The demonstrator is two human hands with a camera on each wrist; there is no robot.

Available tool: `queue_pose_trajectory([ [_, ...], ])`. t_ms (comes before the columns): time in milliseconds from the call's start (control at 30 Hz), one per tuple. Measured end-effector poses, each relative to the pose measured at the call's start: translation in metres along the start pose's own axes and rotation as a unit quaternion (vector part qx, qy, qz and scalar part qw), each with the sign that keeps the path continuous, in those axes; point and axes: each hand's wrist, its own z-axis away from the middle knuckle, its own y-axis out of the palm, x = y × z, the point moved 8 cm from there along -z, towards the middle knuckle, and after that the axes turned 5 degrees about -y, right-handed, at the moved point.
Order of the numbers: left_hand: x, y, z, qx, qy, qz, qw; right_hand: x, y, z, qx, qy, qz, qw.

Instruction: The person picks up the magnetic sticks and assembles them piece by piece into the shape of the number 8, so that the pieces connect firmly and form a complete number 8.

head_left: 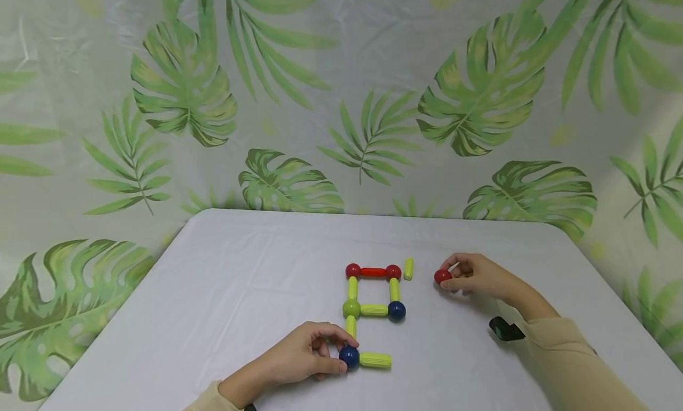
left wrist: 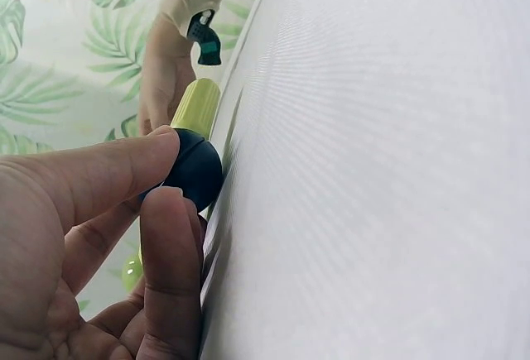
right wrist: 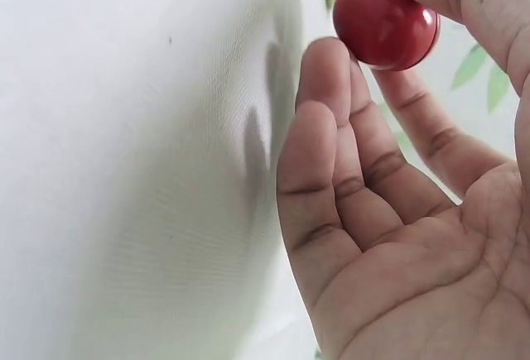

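Observation:
My left hand (head_left: 306, 354) pinches a dark blue ball (head_left: 349, 356) at the near corner of a stick-and-ball figure. From that ball a yellow-green rod (head_left: 376, 360) points right, and another (head_left: 350, 326) runs up to a green ball (head_left: 351, 308). Above it, yellow-green rods, a red rod (head_left: 373, 272), two red balls (head_left: 392, 272) and a second blue ball (head_left: 396, 311) form a square. To the right, my right hand (head_left: 480, 276) holds a loose red ball (right wrist: 386, 19) between thumb and fingertips. The left wrist view shows thumb and finger on the blue ball (left wrist: 195, 171).
A loose yellow-green rod (head_left: 408, 268) lies just right of the square's upper red ball, apart from it. Everything lies on a white-covered table (head_left: 256, 268). Behind its far edge hangs a leaf-patterned sheet (head_left: 373, 61). A dark wrist device (head_left: 506, 329) sits by the right sleeve.

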Motion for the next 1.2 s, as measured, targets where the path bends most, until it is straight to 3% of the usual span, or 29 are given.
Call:
queue_pose_trajectory([
  [233, 0.002, 0.000, 0.000, 0.000, 0.000, -0.006, 1.0000, 0.011, 0.014, 0.016, 0.036, -0.012, -0.018, 0.9991],
  [500, 0.002, 0.000, 0.000, -0.001, 0.002, -0.007, 1.0000, 0.027, 0.036, 0.031, 0.099, -0.055, -0.033, 0.9930],
  [1000, 0.002, 0.000, 0.000, 0.000, 0.007, -0.004, 1.0000, 0.050, 0.074, 0.048, 0.140, -0.097, -0.030, 0.9849],
  [1200, 0.000, 0.001, -0.001, 0.001, 0.009, -0.005, 0.9999, 0.057, 0.086, 0.052, 0.154, -0.093, -0.041, 0.9828],
])
